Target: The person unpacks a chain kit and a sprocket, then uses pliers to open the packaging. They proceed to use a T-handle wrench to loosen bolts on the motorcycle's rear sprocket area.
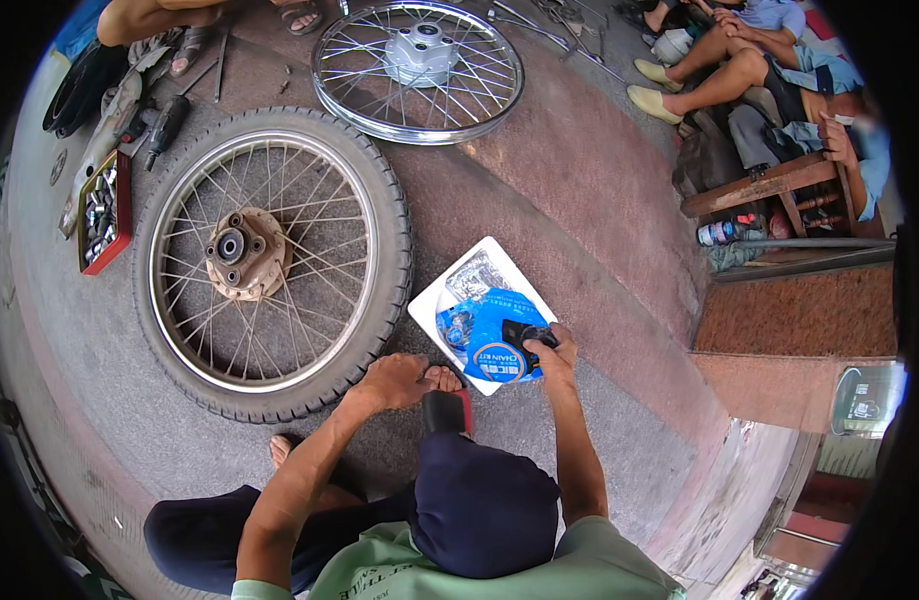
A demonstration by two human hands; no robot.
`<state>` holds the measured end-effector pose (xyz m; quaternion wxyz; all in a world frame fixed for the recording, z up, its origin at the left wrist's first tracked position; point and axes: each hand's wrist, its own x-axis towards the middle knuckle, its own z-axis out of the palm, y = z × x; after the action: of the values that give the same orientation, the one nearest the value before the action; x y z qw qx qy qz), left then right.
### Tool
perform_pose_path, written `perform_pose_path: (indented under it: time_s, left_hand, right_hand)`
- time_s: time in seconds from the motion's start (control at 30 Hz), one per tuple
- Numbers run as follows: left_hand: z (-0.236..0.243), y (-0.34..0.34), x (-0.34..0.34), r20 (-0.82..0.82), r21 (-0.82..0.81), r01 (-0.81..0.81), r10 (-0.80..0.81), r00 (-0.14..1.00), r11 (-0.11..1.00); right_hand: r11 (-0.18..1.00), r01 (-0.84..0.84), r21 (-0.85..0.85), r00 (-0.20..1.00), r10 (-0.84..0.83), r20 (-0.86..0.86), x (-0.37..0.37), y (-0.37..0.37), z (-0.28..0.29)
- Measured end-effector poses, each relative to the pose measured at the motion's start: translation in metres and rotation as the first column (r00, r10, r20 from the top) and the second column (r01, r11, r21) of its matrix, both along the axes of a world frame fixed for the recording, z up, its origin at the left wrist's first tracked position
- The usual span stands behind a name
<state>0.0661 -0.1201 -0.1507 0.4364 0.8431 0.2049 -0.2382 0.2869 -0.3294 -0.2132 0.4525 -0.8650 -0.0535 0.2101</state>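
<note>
My right hand point(557, 355) grips the lower right edge of a square white package point(489, 258) with a blue printed front. Its thumb lies on top, beside a black patch or part point(519, 333) whose kind I cannot make out. Shiny metal shows at the package's upper left. My left hand point(391, 382) is curled between the tyre's lower right edge and my foot point(443, 379); whatever its fingers may hold is hidden. To the left, a spoked wheel point(164, 255) with a black tyre and a rusty hub lies flat on the floor.
Beyond the tyre lies a shiny new spoked rim point(419, 132) with a silver hub. A red box of sockets point(101, 220) and a black power tool point(165, 130) are at the left. Other people sit at the back; a wooden bench point(764, 185) stands at the right.
</note>
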Motion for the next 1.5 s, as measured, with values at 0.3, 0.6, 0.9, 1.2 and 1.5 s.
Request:
perform_pose_path:
  time_s: [0.3, 0.6, 0.9, 1.2, 1.5]
  left_hand:
    - [0.002, -0.002, 0.017, -0.103, -0.686, -0.442, 0.524, 0.845, 0.578]
    - [-0.027, 0.045, -0.003, -0.199, -0.72, -0.583, 0.692, 0.694, 0.377]
    - [-0.006, 0.034, -0.003, -0.208, -0.441, -0.638, 0.619, 0.757, 0.632]
    - [-0.031, 0.021, 0.004, 0.034, -0.28, -0.492, 0.521, 0.853, 0.824]
    - [0.021, 0.018, 0.032, -0.052, -0.8, -0.442, 0.688, 0.724, 0.405]
  right_hand:
    - [0.897, 0.061, 0.437, 0.972, 0.047, -0.231, -0.001, -0.027, 0.078]
    - [0.912, -0.258, 0.32, 0.867, 0.364, -0.339, -0.042, 0.071, 0.053]
    - [0.378, -0.631, -0.677, 0.241, 0.925, 0.292, -0.048, 0.104, 0.01]
    - [0.354, -0.77, -0.53, 0.524, 0.825, -0.21, -0.023, 0.1, 0.036]
    - [0.864, -0.19, 0.466, 0.768, 0.427, -0.478, -0.024, 0.074, 0.088]
